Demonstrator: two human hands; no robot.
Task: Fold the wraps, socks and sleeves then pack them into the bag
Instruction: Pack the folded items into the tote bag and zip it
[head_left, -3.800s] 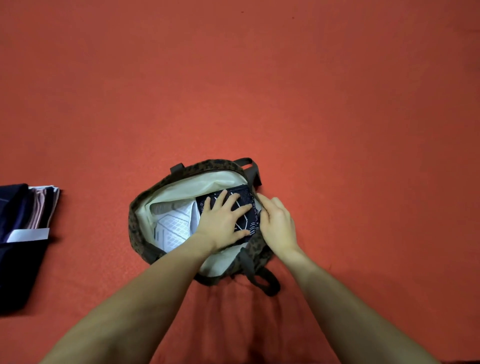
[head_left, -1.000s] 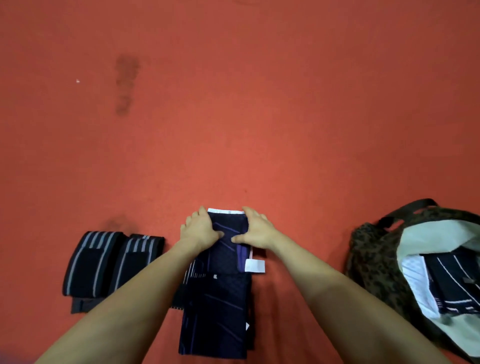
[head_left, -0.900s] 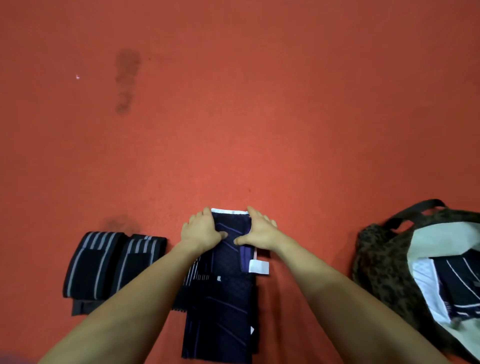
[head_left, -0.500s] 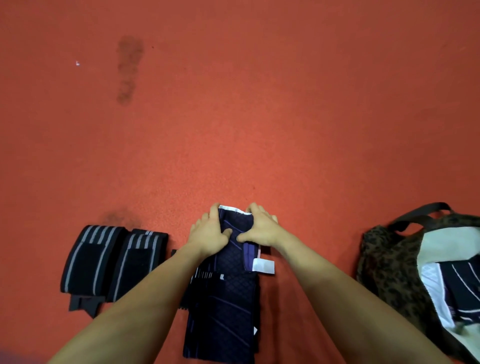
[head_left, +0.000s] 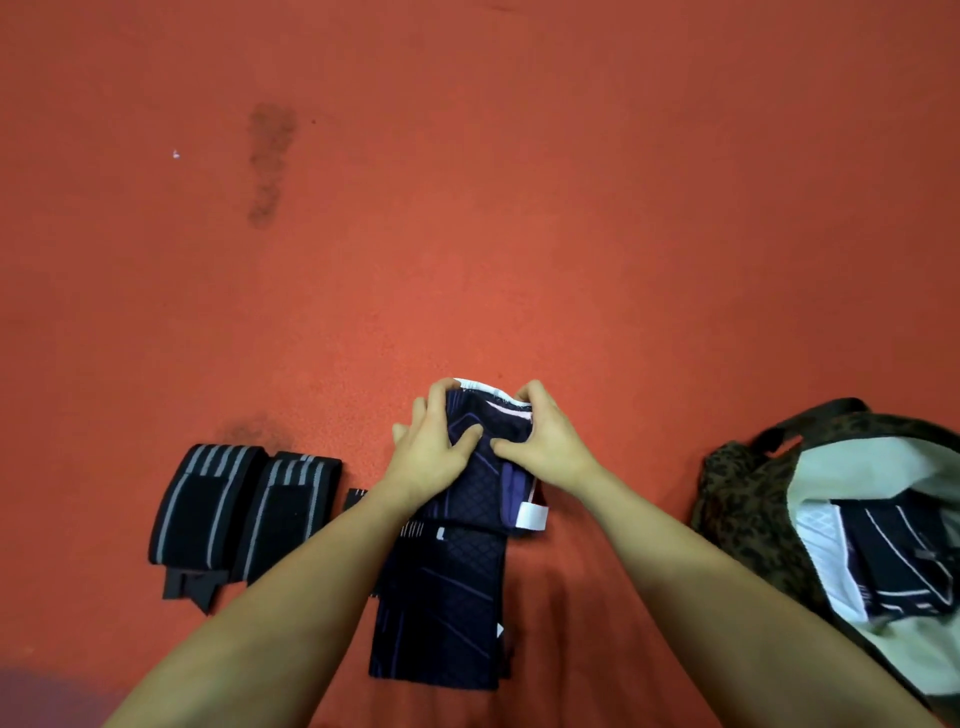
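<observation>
While each hand (head_left: 431, 452) (head_left: 545, 441) grips one sleeve (head_left: 483, 467), two wraps (head_left: 244, 509) lie beside.

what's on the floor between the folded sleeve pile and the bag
Head view: nothing but bare red floor between the sleeve pile and the bag; the right forearm crosses above it.

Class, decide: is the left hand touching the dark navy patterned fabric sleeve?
Touching. The head view shows the left hand gripping the dark navy patterned fabric sleeve's far end.
</observation>
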